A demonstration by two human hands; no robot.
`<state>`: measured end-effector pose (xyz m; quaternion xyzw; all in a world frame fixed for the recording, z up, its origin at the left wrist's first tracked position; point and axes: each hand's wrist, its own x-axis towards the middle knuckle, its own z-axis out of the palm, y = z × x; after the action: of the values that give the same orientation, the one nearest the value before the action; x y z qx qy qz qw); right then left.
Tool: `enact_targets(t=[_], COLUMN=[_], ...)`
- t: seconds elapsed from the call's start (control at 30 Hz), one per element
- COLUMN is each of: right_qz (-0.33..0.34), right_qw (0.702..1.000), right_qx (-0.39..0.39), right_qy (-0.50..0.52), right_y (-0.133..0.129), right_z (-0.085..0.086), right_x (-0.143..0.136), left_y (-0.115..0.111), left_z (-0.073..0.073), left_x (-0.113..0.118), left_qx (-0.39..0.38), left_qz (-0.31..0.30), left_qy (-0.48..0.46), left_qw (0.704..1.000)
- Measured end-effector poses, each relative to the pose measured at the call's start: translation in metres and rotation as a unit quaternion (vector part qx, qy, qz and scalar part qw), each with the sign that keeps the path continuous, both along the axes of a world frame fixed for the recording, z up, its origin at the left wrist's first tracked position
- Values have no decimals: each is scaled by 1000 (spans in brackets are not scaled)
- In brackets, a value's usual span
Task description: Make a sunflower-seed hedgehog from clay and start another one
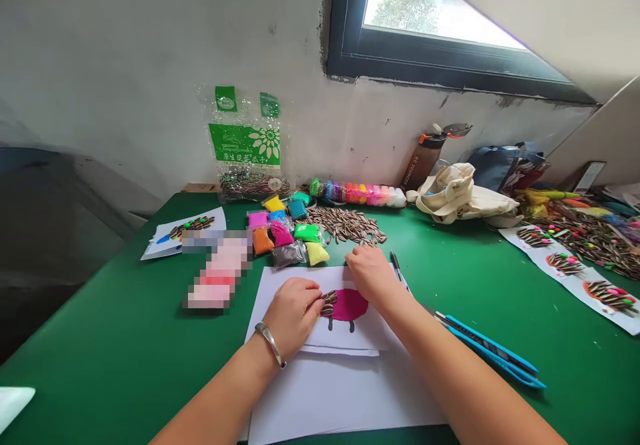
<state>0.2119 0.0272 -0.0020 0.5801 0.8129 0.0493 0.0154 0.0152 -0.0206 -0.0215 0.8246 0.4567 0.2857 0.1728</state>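
Observation:
White paper [300, 338] lies on the green table, bearing a flat magenta clay shape [350, 305] with two short dark legs. Several striped sunflower seeds [329, 303] sit on the shape's left end. Beside them rests my left hand [295, 315], a silver bangle on its wrist, fingers bent together at the seeds; what they grip, if anything, is hidden. My right hand [370, 275] reaches past the shape's upper right to the near edge of the loose seed pile [345, 223], its fingertips pressed together with their contents too small to make out.
Coloured clay packets [283, 235] lie behind the paper. A black pen [395, 265] and blue cutters [493, 351] are at the right. Along the wall stand a seed bag [247, 158], a bottle [423, 161] and a cloth bag [450, 195]. Finished seed pictures [565, 261] lie far right.

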Motion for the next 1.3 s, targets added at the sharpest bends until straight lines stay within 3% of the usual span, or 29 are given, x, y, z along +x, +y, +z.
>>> enact_targets(t=[0.53, 0.6, 0.63, 0.73, 0.83, 1.1, 1.3], right_qz=[5, -11, -20, 9, -1, 7, 24], right_qw=[1000, 998, 990, 939, 909, 907, 924], right_qx=[12, 21, 27, -22, -48, -57, -53], right_qy=[23, 66, 140, 343, 414, 417, 377], right_y=[2, -11, -20, -47, -63, -62, -62], right_z=[8, 8, 8, 2, -4, -8, -9], right_x=[-15, -13, -11, -5, -2, -9, -11], left_y=[1, 1, 1, 1, 1, 1, 1], left_z=[3, 3, 3, 3, 3, 6, 6], left_x=[1, 1, 1, 1, 1, 1, 2], left_qx=[-1, 0, -2, -7, -9, -11, -7], left_qz=[-12, -15, -15, -14, -11, -13, -14], left_qy=[11, 12, 13, 7, 0, 4, 2], left_qw=[1000, 1000, 1000, 1000, 1000, 1000, 1000])
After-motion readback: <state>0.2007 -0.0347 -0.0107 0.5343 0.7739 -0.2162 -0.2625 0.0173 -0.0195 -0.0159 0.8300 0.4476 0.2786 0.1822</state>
